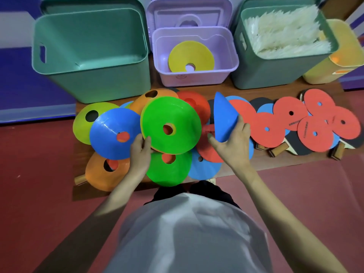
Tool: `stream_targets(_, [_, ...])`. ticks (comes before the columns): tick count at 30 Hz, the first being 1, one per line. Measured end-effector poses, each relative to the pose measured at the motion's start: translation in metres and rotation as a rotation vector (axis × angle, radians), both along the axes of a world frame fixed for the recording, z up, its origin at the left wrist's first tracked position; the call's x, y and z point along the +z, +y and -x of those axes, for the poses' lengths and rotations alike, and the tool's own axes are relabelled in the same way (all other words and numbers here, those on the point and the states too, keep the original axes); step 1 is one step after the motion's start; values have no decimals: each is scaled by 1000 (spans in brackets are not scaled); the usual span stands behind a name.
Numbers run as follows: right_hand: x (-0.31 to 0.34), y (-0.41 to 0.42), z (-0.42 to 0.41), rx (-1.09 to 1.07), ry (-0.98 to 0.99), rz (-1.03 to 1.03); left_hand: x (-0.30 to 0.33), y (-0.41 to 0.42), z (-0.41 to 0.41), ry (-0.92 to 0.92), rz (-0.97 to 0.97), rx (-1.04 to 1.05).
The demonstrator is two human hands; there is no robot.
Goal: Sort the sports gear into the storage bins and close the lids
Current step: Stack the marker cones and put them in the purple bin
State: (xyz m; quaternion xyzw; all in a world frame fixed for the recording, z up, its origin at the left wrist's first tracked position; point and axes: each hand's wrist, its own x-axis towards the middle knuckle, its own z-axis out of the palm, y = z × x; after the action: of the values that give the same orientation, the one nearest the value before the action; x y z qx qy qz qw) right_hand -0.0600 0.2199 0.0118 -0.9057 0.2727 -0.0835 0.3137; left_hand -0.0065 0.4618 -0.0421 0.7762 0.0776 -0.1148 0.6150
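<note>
My left hand grips the near edge of a green disc cone, lifted and tilted over the pile, with an orange one stacked under it. My right hand holds a blue disc cone on edge, upright. Several more cones lie on the brown mat: a blue one, a lime one, an orange one and a second green one. The open lilac bin holds a yellow cone. Red and blue table tennis paddles lie to the right.
A large empty green bin stands back left. Another green bin back right is filled with white shuttlecocks. A yellow container sits at the far right. The lilac lid leans behind its bin. Red floor surrounds the mat.
</note>
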Motion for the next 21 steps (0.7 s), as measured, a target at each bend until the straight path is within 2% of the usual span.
stream_targets(5, [17,9,-12,25,-384,-447,5,-2,-3,36,82,-17])
stream_targets(7, [23,9,-17,25,-460,-555,9,-2,-4,51,129,-10])
stream_targets(11, [9,4,-26,-47,-349,-553,15,-2,-7,91,183,-8])
stream_targets(15, [-8,6,-34,86,-215,-439,23,-3,-7,104,236,-20])
stream_targets(18, [-20,6,-39,157,-119,-249,25,-3,-8,101,249,-27])
stream_targets(21, [-21,5,-45,162,-61,-276,24,-3,-11,92,252,-23])
